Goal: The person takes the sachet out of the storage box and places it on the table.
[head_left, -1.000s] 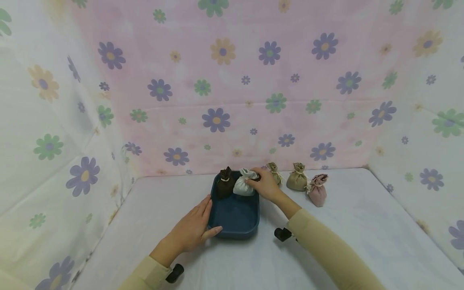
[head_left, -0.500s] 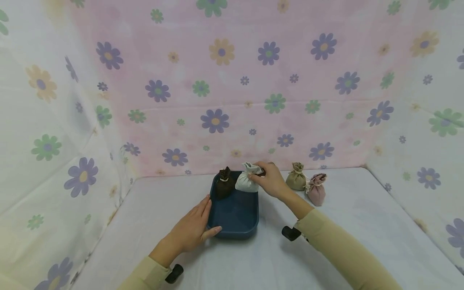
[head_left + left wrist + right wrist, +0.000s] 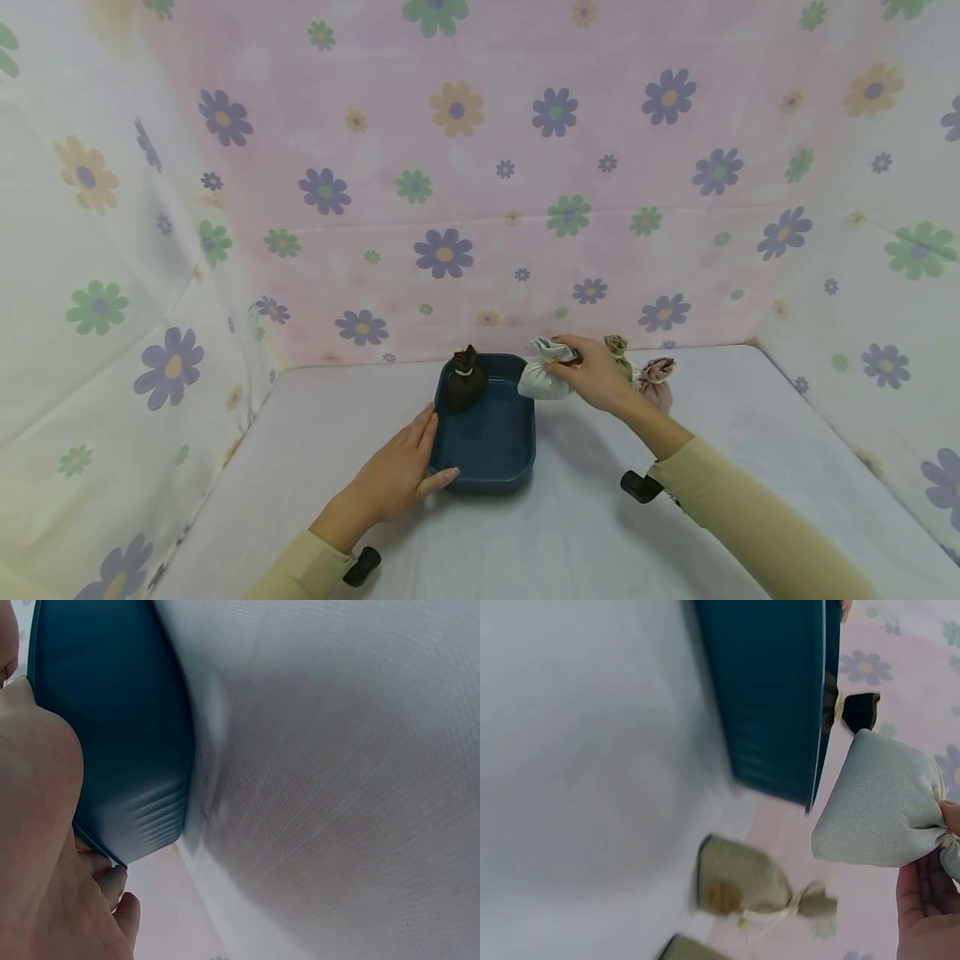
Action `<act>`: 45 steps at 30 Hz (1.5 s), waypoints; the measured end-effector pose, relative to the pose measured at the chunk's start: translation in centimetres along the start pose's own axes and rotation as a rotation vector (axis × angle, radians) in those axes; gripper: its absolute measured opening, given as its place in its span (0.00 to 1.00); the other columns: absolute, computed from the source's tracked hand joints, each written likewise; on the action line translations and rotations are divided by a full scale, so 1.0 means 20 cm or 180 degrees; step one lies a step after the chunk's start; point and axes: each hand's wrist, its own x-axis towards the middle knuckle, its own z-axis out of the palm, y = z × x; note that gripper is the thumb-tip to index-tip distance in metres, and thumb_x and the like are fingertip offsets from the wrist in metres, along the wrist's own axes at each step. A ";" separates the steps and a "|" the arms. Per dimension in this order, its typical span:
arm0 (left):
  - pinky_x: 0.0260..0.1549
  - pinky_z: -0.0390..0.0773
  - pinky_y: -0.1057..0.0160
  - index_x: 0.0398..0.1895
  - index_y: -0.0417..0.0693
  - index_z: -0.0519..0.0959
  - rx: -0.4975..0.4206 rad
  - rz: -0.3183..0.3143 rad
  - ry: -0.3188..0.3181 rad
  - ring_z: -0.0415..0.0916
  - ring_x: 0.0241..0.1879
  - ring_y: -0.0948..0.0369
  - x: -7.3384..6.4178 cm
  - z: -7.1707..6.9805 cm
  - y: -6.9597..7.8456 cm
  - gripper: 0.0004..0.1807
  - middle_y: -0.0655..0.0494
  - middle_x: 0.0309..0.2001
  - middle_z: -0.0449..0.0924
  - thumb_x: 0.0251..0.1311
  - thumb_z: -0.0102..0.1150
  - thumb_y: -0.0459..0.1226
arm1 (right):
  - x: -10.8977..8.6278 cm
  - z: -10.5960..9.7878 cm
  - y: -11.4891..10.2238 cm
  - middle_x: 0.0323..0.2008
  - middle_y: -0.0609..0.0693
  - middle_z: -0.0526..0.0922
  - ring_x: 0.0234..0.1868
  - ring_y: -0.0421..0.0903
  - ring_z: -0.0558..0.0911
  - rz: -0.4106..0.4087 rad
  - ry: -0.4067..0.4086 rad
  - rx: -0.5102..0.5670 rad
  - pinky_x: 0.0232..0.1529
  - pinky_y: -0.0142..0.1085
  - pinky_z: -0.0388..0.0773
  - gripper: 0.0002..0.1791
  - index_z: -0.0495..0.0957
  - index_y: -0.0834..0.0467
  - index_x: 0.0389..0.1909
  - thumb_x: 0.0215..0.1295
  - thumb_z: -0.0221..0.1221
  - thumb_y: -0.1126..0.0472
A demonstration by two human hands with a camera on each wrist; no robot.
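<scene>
In the head view, my right hand (image 3: 596,371) pinches the tied neck of a white drawstring pouch (image 3: 542,382), which hangs just past the right rim of a blue tray (image 3: 491,485). The right wrist view shows this white pouch (image 3: 885,802) off the table, apart from the tray's side. My left hand (image 3: 393,475) rests against the tray's left side, its fingers straight along the wall and its thumb at the near rim. A dark brown pouch (image 3: 466,385) stands in the tray's far left corner.
Right of the tray are an olive pouch (image 3: 619,354) and a pink pouch (image 3: 657,385), both partly behind my right hand. Another olive pouch (image 3: 742,877) shows in the right wrist view. Flowered cloth walls (image 3: 480,192) enclose the white table (image 3: 337,392) at the back and sides.
My right hand has lifted the white pouch out of the tray and carried it rightward over the rim. The left hand and the brown pouch have stayed in place.
</scene>
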 end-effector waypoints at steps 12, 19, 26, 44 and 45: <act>0.75 0.56 0.46 0.79 0.29 0.49 -0.0046 0.0027 0.0028 0.46 0.80 0.45 0.00 -0.01 -0.01 0.54 0.37 0.82 0.40 0.73 0.40 0.67 | -0.11 -0.12 0.20 0.52 0.65 0.83 0.48 0.58 0.84 0.0413 0.0267 -0.0387 0.42 0.48 0.83 0.22 0.77 0.66 0.61 0.71 0.64 0.60; 0.75 0.56 0.46 0.79 0.30 0.50 -0.0030 0.0015 0.0037 0.46 0.80 0.46 0.00 0.00 -0.01 0.54 0.38 0.82 0.41 0.72 0.39 0.69 | -0.14 -0.15 0.28 0.52 0.66 0.83 0.48 0.60 0.84 0.0604 0.0334 -0.0658 0.46 0.54 0.80 0.24 0.76 0.68 0.62 0.70 0.64 0.59; 0.75 0.56 0.46 0.80 0.30 0.50 -0.0042 -0.0009 0.0030 0.46 0.80 0.46 0.00 0.00 0.00 0.54 0.38 0.82 0.41 0.72 0.40 0.68 | -0.14 -0.13 0.34 0.49 0.64 0.85 0.46 0.60 0.84 0.0757 0.0385 -0.0968 0.44 0.57 0.78 0.24 0.78 0.65 0.61 0.70 0.64 0.56; 0.75 0.56 0.46 0.80 0.31 0.49 -0.0065 -0.0005 0.0066 0.46 0.80 0.46 0.00 0.01 0.00 0.53 0.39 0.82 0.40 0.73 0.41 0.67 | -0.14 -0.09 0.39 0.51 0.66 0.84 0.48 0.62 0.83 0.0716 0.0538 -0.1090 0.47 0.58 0.78 0.29 0.73 0.68 0.65 0.69 0.64 0.58; 0.75 0.56 0.46 0.80 0.31 0.50 -0.0061 -0.0004 0.0062 0.46 0.80 0.46 0.00 0.01 0.00 0.53 0.39 0.82 0.40 0.73 0.41 0.67 | -0.15 -0.08 0.39 0.53 0.67 0.83 0.50 0.63 0.83 0.0645 0.0555 -0.1086 0.49 0.58 0.78 0.29 0.72 0.69 0.66 0.68 0.64 0.59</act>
